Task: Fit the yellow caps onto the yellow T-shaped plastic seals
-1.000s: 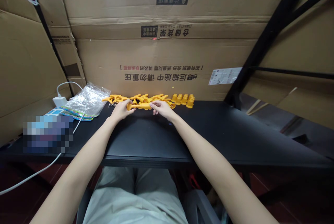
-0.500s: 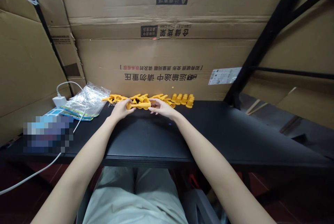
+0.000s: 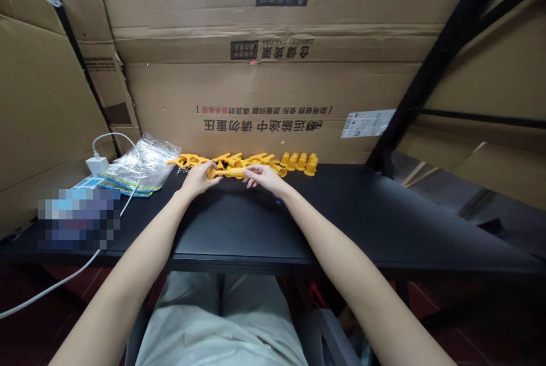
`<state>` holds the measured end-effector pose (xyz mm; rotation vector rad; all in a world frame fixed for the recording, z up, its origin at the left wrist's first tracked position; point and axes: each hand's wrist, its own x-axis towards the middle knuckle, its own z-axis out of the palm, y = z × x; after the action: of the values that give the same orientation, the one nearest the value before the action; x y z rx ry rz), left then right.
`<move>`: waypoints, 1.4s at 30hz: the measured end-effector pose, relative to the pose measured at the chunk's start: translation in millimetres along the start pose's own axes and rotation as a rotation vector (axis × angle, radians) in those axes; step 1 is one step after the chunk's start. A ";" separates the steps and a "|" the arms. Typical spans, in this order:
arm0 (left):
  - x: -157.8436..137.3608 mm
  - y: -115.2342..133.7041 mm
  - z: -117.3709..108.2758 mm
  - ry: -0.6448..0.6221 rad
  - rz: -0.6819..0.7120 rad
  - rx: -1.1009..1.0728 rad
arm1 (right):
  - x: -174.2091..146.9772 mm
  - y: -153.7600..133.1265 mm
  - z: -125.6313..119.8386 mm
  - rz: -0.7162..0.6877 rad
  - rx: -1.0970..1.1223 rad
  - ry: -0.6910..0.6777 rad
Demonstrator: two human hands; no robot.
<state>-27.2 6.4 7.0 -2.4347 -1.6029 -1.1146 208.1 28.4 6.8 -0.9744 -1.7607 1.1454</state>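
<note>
A yellow plastic stick (image 3: 230, 173) lies level between the person's two hands, just above the back part of the desk (image 3: 243, 224). The left hand (image 3: 197, 179) holds the stick's round left end, with the thumb in front and the fingers bent behind it; how tightly they press cannot be told. The right hand (image 3: 265, 177) has its thumb and forefinger pinching the stick's right end, the other fingers curled loosely below.

Just behind the stick, a row of yellow branching parts (image 3: 190, 159) is heaped, partly hidden by the hands. To the right of the stick, near it, yellow cups (image 3: 311, 167) stand close together. Left of the stick lies a crumpled clear bag (image 3: 147, 161), with a bright-edged packet (image 3: 132, 188) by its near edge. Further left of the stick are a white plug (image 3: 97, 165) with a white cable (image 3: 79, 271) and a pixelated item (image 3: 79, 218) that cannot be made out.

Behind the stick rises a cardboard sheet (image 3: 264, 84) with upside-down print; a white label (image 3: 367, 124) sits on it, to the stick's right.
</note>
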 end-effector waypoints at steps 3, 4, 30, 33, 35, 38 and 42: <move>0.2 0.1 0.1 0.000 -0.002 0.003 | -0.6 -1.6 2.1 0.041 0.031 0.011; 0.1 0.2 0.1 -0.002 -0.005 0.005 | -1.3 -2.9 3.3 0.057 0.053 0.014; -1.3 -47.3 13.4 -0.028 -0.293 0.336 | 37.4 6.7 12.1 -0.151 -1.139 0.424; -2.4 -52.9 9.2 0.017 -0.384 0.401 | 37.4 14.7 12.1 -0.113 -1.124 0.408; -4.1 -56.8 6.0 0.031 -0.445 0.419 | 35.3 19.0 11.1 -0.123 -1.120 0.389; -7.5 -61.2 1.7 -0.024 -0.530 0.409 | 30.8 21.8 8.8 -0.157 -1.113 0.378; -9.4 -62.9 -1.8 -0.059 -0.593 0.399 | 26.1 20.3 5.3 -0.179 -1.080 0.397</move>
<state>-81.1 28.0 -19.0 -1.8037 -2.3762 -0.6563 196.8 56.0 -8.2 -1.4612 -2.0364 -0.2190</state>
